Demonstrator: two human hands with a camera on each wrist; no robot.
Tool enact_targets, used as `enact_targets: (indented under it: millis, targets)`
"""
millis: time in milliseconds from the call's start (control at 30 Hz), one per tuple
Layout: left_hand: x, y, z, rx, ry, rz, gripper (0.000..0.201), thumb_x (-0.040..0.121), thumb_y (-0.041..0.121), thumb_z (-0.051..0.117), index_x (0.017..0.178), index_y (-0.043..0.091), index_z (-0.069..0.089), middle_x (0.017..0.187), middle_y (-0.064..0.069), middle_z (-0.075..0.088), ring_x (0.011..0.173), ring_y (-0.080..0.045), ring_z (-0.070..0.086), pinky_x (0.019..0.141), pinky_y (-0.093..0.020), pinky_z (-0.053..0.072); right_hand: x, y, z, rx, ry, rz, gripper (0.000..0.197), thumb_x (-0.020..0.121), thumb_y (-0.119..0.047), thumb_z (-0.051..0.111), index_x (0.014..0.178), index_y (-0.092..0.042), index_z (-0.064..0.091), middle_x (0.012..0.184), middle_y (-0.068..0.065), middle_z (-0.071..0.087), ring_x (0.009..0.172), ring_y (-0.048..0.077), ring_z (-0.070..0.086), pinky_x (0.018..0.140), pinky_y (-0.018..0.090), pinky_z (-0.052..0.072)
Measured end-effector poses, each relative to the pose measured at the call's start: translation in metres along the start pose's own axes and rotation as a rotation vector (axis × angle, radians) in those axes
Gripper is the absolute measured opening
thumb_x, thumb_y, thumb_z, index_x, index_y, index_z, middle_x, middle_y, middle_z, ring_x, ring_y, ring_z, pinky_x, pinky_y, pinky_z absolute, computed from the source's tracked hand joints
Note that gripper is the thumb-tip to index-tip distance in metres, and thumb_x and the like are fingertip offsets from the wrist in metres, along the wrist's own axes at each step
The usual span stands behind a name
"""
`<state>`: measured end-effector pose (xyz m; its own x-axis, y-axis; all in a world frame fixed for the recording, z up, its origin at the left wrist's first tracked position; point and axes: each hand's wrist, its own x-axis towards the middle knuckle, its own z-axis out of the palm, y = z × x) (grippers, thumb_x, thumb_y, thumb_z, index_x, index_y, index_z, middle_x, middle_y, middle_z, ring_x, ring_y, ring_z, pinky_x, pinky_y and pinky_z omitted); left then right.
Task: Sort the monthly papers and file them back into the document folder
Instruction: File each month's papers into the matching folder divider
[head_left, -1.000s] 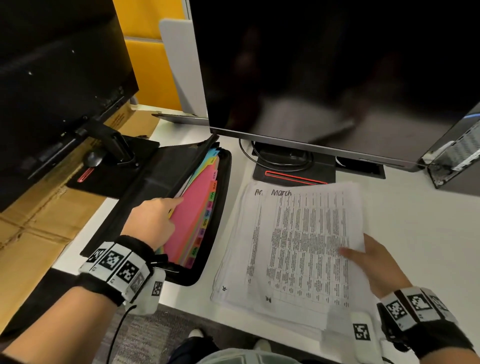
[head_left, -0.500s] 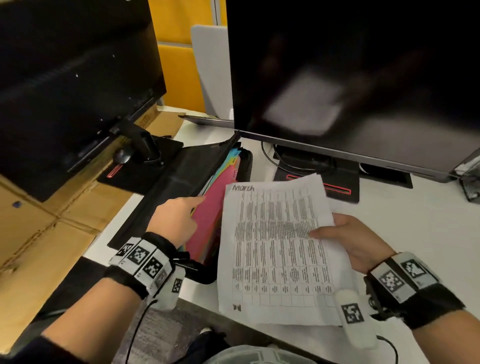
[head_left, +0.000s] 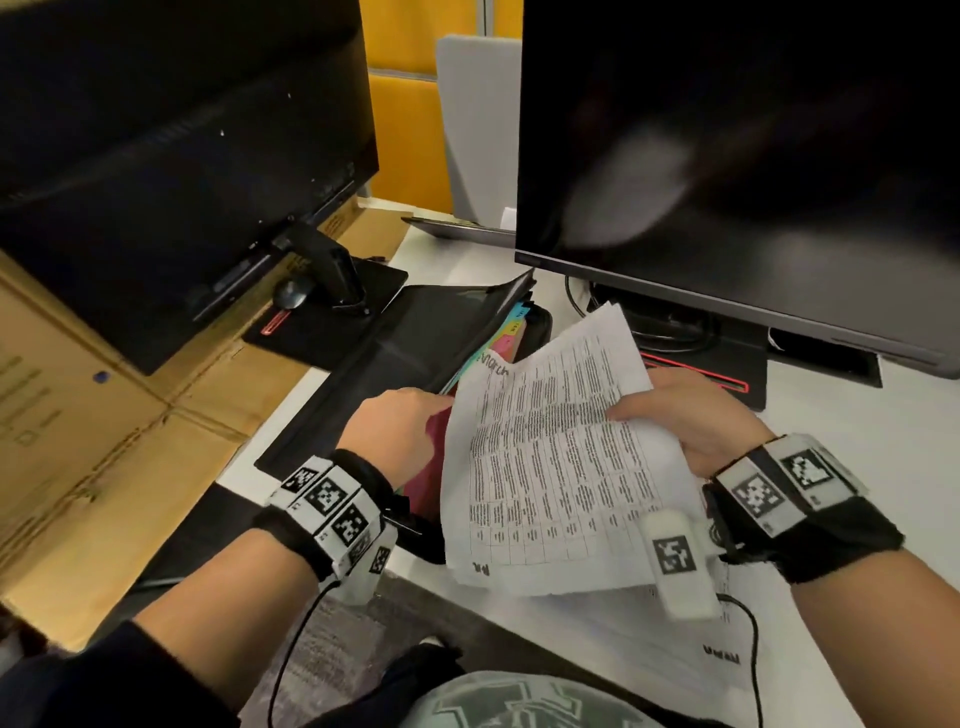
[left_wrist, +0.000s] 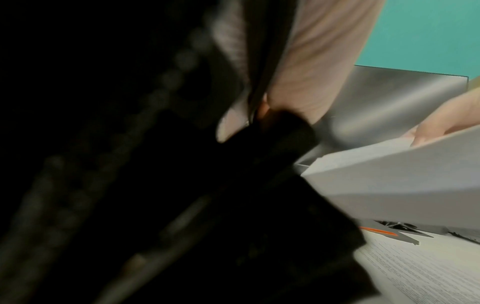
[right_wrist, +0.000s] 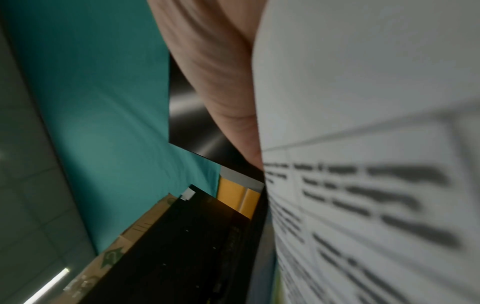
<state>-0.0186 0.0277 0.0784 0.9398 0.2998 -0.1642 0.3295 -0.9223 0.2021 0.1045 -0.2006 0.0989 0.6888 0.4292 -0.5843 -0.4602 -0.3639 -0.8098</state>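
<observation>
A printed sheet headed "March" (head_left: 550, 457) hangs tilted over the desk edge, its left edge at the open black document folder (head_left: 415, 338). My right hand (head_left: 670, 410) pinches its right edge, thumb (right_wrist: 221, 82) on the printed face (right_wrist: 363, 123). My left hand (head_left: 400, 426) reaches into the folder beside the pink divider (head_left: 434, 441). In the left wrist view its fingers (left_wrist: 311, 61) and thumb pinch a dark leaf of the folder. Coloured index tabs (head_left: 514, 327) show at the folder's far end. More papers (head_left: 675, 649) lie stacked under the sheet.
A large dark monitor (head_left: 727, 156) stands right behind the papers, its base (head_left: 727, 374) and cables on the white desk (head_left: 857, 441). A second monitor (head_left: 182, 156) on a black stand (head_left: 337, 280) sits left, over cardboard boxes (head_left: 104, 441).
My right hand has lifted the March sheet off the stack and carried it left, tilted, up to the folder. My left hand has stayed in the folder.
</observation>
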Motion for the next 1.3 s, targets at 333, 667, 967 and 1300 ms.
enact_targets:
  millis: [333,667,967,1300]
  targets:
    - [0.005,-0.008,0.005,0.015,-0.032,0.028,0.057,0.088,0.004,0.039,0.135,0.035,0.048,0.131,0.001,0.054,0.114,-0.024,0.054,0.085,-0.029,0.044,0.008,0.002,0.02,0.058,0.141,-0.049,0.027,0.079,0.015,0.053,0.097,0.0,0.066,0.102,0.024,0.068,0.09,0.038,0.067,0.087,0.053,0.051]
    - [0.01,-0.016,-0.004,0.002,-0.106,0.044,0.056,0.083,-0.002,0.041,0.124,0.032,0.06,0.136,0.001,0.05,0.119,-0.02,0.053,0.088,-0.023,0.041,0.022,0.02,0.049,0.328,0.36,-0.173,0.033,0.082,0.01,0.054,0.112,0.001,0.063,0.105,0.015,0.067,0.091,0.029,0.066,0.076,0.037,0.055]
    - [0.01,-0.018,-0.005,0.049,-0.121,0.053,0.049,0.084,0.001,0.045,0.119,0.029,0.063,0.136,0.0,0.049,0.117,-0.022,0.054,0.093,-0.028,0.042,0.012,0.024,0.083,0.227,0.443,-0.334,0.025,0.089,-0.003,0.051,0.107,-0.017,0.061,0.105,0.002,0.066,0.093,0.015,0.064,0.082,0.031,0.052]
    - [0.013,-0.019,-0.012,0.171,-0.182,0.126,0.044,0.085,0.002,0.044,0.117,0.025,0.065,0.137,-0.002,0.048,0.117,-0.025,0.054,0.096,-0.032,0.043,0.007,0.022,0.096,0.191,0.274,-0.256,0.027,0.086,-0.008,0.06,0.112,-0.012,0.06,0.105,0.007,0.068,0.096,0.024,0.066,0.087,0.043,0.053]
